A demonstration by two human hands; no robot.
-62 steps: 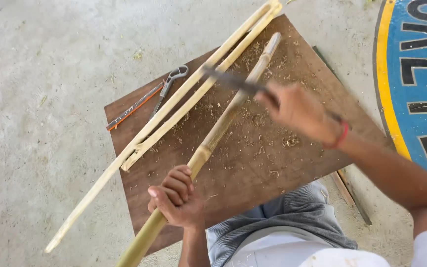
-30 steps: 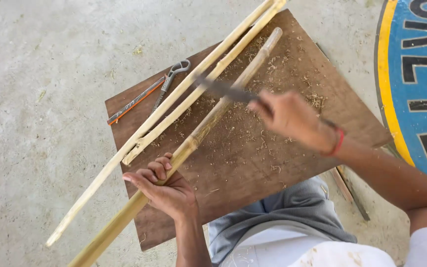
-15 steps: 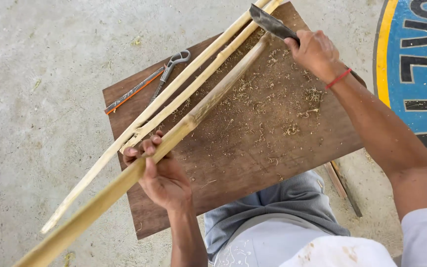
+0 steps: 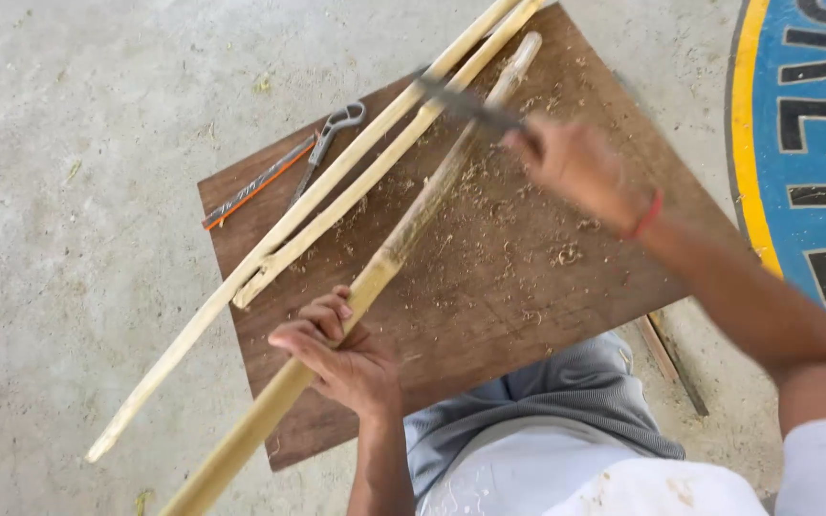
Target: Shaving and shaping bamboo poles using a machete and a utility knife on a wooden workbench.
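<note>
Floor [image 4: 69, 191]: pale grey concrete fills the left and top of the view, with a blue round sign [image 4: 815, 143] edged in yellow at 3 o'clock.

Board [image 4: 547, 287]: a brown wooden square lying on the floor at the centre, dusted with pale shavings [image 4: 566, 254]; it serves as the work surface.

Person: seated at 6 o'clock, in grey shorts [image 4: 566, 392] and a white top, with both arms reaching up over the board.

Bamboo pole [image 4: 403, 244]: a long yellow-green stalk whose long axis runs from 7 o'clock to 1 o'clock, its far tip resting on the board near the top edge.

Split strips [image 4: 336, 205]: two pale lengths lying side by side, just left of the pole and parallel to it.

Left hand [image 4: 341, 358]: fingers wrapped tight around the pole's lower part, at 7 o'clock from the centre.

Right hand [image 4: 576, 167]: blurred, at 2 o'clock, fingers closed on the handle of a blade.

Blade [image 4: 461, 103]: dark and flat, it crosses the pole near its upper end; it is too blurred to tell whether the edge is touching.

Key relation: the blade meets the pole far up the stalk from the left hand, so the right hand is the nearer one to the worked end.

Pliers [image 4: 327, 134]: grey metal, lying at 11 o'clock on the board beside a thin orange-edged strip [image 4: 255, 186].
</note>
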